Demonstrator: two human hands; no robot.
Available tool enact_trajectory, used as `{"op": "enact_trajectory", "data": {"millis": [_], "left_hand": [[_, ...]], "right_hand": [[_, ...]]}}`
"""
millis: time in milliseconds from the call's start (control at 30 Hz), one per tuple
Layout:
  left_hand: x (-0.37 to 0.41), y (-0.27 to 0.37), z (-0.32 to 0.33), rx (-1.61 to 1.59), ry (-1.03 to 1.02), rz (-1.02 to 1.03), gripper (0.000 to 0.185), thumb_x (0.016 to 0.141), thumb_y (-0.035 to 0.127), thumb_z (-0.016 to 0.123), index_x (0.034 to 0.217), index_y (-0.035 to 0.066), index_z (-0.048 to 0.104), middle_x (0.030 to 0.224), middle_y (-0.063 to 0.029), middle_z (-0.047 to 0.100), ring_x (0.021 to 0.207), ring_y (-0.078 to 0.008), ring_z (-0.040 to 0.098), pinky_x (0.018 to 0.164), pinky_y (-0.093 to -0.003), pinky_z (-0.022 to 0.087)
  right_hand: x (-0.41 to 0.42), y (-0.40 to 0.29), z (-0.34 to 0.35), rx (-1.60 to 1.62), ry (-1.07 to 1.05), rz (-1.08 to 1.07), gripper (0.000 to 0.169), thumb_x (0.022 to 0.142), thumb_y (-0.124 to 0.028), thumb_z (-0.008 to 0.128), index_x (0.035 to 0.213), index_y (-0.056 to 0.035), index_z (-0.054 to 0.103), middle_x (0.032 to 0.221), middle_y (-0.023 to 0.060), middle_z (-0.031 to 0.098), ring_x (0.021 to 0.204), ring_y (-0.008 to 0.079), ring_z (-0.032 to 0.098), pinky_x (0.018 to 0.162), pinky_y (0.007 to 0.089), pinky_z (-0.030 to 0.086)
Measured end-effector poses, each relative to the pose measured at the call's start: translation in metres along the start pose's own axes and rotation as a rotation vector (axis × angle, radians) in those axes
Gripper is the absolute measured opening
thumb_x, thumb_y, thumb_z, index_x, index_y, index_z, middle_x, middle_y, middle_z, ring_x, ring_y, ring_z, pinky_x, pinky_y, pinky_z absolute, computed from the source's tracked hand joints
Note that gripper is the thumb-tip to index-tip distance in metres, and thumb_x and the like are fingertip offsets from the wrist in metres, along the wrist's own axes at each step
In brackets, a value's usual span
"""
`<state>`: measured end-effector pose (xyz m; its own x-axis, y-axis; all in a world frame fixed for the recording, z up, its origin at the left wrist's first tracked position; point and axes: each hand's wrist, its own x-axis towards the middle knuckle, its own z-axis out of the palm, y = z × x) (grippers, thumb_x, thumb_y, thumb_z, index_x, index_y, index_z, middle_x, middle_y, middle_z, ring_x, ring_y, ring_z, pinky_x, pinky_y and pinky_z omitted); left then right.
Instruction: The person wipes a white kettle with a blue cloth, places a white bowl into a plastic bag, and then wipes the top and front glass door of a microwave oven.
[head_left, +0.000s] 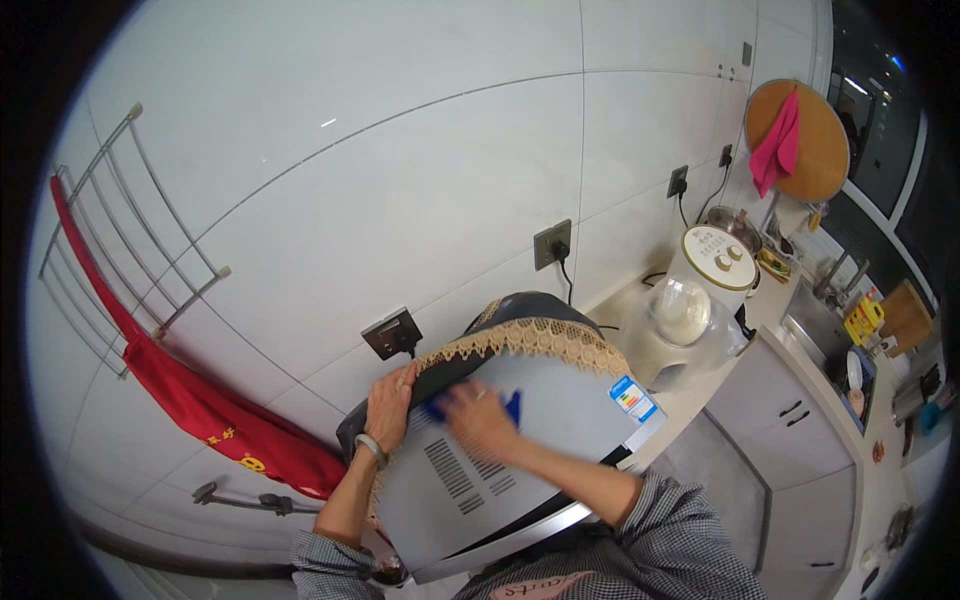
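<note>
My left hand (390, 411) grips the folded-back edge of a dark cover (529, 306) with beige lace trim, at the wall side of a countertop appliance. The appliance's grey metal top (564, 429) lies exposed, with vent slots and an energy label (632, 399) at its right corner; it looks like a microwave oven. On that surface my right hand (480, 420) presses a blue cloth (514, 406), whose ends show on both sides of the fingers. The right hand is blurred by motion. The cover lies bunched along the back edge.
Wall sockets (391, 334) with plugged cords sit behind the appliance. A red apron (225, 420) hangs from a wire rack (142, 247) at left. To the right stand a plastic-wrapped item (679, 315), a white rice cooker (718, 259) and a sink (810, 315).
</note>
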<state>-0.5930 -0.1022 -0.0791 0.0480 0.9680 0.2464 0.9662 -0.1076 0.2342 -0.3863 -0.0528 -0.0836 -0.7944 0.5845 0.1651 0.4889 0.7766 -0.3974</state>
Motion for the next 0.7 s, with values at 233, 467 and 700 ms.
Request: {"op": "enact_trajectory", "data": {"millis": [233, 467, 700], "left_hand": [[-0.001, -0.005, 0.001, -0.102, 0.016, 0.045, 0.056, 0.094, 0.010, 0.038, 0.150, 0.014, 0.038, 0.135, -0.0148, 0.052, 0.118, -0.0346, 0.049, 0.106, -0.0418, 0.035], [-0.001, -0.001, 0.001, -0.082, 0.045, 0.054, 0.045, 0.103, 0.014, 0.030, 0.144, 0.013, 0.047, 0.132, -0.0134, 0.052, 0.114, -0.0333, 0.048, 0.104, -0.0414, 0.035], [0.003, 0.004, 0.000, -0.072, 0.055, 0.057, 0.045, 0.100, 0.012, 0.033, 0.142, 0.010, 0.049, 0.131, -0.0143, 0.053, 0.113, -0.0334, 0.048, 0.103, -0.0410, 0.036]], "right_hand": [[-0.071, -0.061, 0.032, 0.263, -0.009, -0.570, 0.050, 0.082, -0.007, 0.058, 0.130, -0.0201, 0.057, 0.142, 0.0101, 0.046, 0.134, 0.0334, 0.041, 0.105, 0.0474, 0.039], [-0.101, 0.120, -0.065, -0.157, 0.347, 0.225, 0.049, 0.077, -0.002, 0.057, 0.124, -0.0138, 0.063, 0.133, 0.0107, 0.055, 0.124, 0.0356, 0.047, 0.100, 0.0521, 0.037], [-0.148, 0.081, -0.057, -0.263, 0.463, 0.424, 0.046, 0.077, -0.003, 0.056, 0.122, -0.0119, 0.062, 0.125, 0.0160, 0.053, 0.111, 0.0355, 0.050, 0.091, 0.0514, 0.041]]}}
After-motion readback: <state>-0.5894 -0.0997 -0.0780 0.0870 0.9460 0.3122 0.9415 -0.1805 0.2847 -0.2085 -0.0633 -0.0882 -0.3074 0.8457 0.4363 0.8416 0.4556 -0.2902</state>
